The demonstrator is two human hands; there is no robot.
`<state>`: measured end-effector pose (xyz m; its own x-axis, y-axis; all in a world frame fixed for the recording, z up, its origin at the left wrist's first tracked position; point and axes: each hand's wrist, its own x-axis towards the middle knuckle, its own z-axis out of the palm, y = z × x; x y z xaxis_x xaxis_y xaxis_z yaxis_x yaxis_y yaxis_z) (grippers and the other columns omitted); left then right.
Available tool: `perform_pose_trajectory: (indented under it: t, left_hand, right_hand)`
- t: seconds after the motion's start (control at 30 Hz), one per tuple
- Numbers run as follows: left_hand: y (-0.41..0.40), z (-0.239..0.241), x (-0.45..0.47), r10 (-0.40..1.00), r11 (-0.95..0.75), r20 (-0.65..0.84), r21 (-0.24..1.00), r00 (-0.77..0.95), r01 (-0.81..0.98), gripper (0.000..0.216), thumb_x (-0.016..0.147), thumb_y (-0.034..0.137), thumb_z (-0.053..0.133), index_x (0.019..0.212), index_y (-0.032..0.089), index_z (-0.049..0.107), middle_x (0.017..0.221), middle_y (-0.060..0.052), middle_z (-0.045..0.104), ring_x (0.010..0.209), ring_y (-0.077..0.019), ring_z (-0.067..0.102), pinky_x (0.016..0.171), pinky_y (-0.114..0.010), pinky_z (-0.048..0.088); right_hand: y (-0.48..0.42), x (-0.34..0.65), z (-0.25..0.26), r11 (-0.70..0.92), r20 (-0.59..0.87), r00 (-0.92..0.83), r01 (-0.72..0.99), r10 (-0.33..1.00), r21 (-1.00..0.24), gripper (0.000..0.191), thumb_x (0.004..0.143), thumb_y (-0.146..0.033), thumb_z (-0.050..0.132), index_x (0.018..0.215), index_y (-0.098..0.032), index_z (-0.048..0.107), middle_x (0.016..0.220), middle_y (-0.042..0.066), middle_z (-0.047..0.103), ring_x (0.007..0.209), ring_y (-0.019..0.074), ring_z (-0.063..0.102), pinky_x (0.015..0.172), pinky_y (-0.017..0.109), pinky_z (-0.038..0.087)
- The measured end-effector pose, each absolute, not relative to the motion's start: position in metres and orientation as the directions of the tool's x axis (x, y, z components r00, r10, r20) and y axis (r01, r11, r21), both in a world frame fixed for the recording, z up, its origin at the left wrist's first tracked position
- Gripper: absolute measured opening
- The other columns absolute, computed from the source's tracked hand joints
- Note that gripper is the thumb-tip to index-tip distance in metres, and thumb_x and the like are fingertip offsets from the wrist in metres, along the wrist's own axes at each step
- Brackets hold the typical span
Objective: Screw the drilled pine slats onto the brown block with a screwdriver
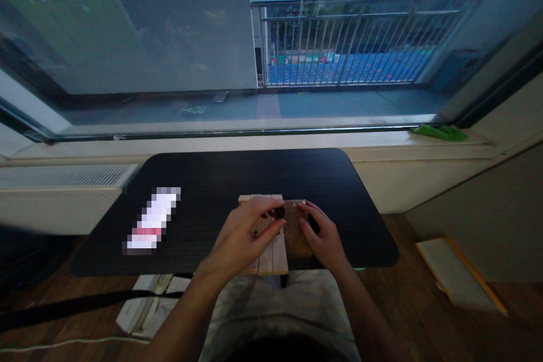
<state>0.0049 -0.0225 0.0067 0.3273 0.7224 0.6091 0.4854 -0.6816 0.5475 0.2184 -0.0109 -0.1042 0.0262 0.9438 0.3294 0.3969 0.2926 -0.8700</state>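
A small wooden slatted board (271,257) lies at the near edge of a black table (212,181). On its right side rests a brown speckled flat piece (294,232), like a slice of bread or a pad. My left hand (244,235) reaches over the board, its fingertips pinched on a small dark thing (280,212) at the piece's top left corner. My right hand (324,237) lies on the brown piece's right edge, fingers curled against it.
A blurred white and red object (151,220) lies on the table's left part. Behind the table run a windowsill (382,144) with a green item (441,132) and a large window. A yellow-edged flat board (460,274) lies on the floor at right, papers under the table.
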Motion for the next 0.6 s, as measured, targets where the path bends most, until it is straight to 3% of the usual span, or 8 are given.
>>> perform_pose_trajectory:
  t: [0.6]
  left_hand:
    - [-0.0225,0.0078,0.0055,0.692,-0.716,0.637,0.546,0.341,0.435,0.033,0.092,0.013,0.064,0.123,0.024,0.062,0.112,-0.006,0.073,0.096,-0.0155,0.070,0.086,-0.030,0.059]
  right_hand:
    - [-0.0114,0.2184,-0.1022,0.286,0.322,0.021,0.403,0.947,-0.869,0.034,0.089,-0.030,0.059,0.121,-0.026,0.072,0.136,0.011,0.066,0.128,0.0287,0.061,0.114,0.053,0.044]
